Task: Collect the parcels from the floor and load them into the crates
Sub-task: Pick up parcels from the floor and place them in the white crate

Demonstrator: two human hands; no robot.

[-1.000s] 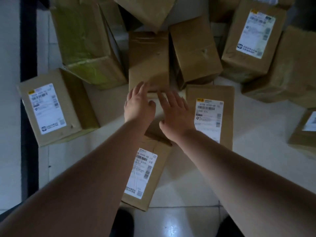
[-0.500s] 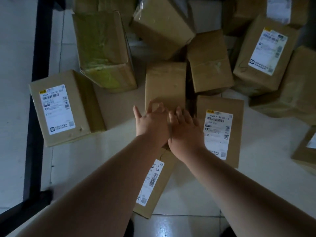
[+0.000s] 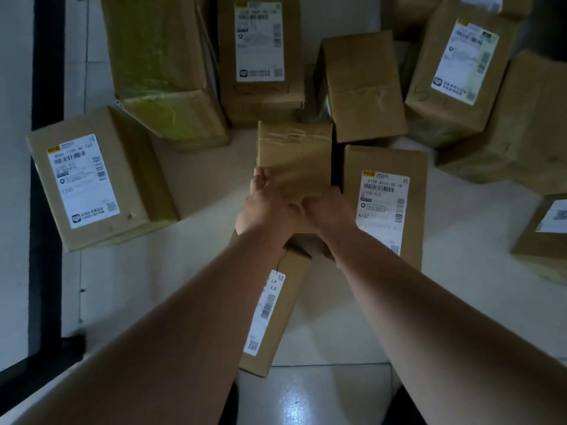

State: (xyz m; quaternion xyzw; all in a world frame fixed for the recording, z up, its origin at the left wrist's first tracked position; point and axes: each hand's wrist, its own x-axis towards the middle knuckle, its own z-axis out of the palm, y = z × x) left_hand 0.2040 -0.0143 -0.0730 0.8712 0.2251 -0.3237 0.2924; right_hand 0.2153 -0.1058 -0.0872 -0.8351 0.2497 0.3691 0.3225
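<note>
1. A black vertical strip runs down the far left of the frame, over a pale tiled floor.
2. At centre left, a brown cardboard parcel with a white shipping label marked T205 lies flat on the floor, label up.
3. At upper left, a larger brown cardboard box wrapped in yellowish tape sits tilted, its lower corner near the labelled parcel.
4. At top centre, a tall brown cardboard box with a white barcode label lies behind the hands.
5. In the middle of the frame, a plain brown taped cardboard parcel is held by both hands at its near end.
6. The left hand has its grip closed on the parcel's near left edge, with the thumb on the top face.
7. The right hand has its grip closed on the near right corner, touching the left hand.
8. Below the hands, a long narrow brown cardboard parcel with a white label marked L3 lies on the floor, partly hidden by the left forearm.
9. Just right of the held parcel, a brown cardboard parcel with a white label marked A132 lies flat.
10. Upper right of centre, a plain brown box leans on its neighbours.
11. At upper right, a brown box with a white label rests among more boxes.
12. At the right edge, a partly cropped brown parcel lies on the floor.
</note>
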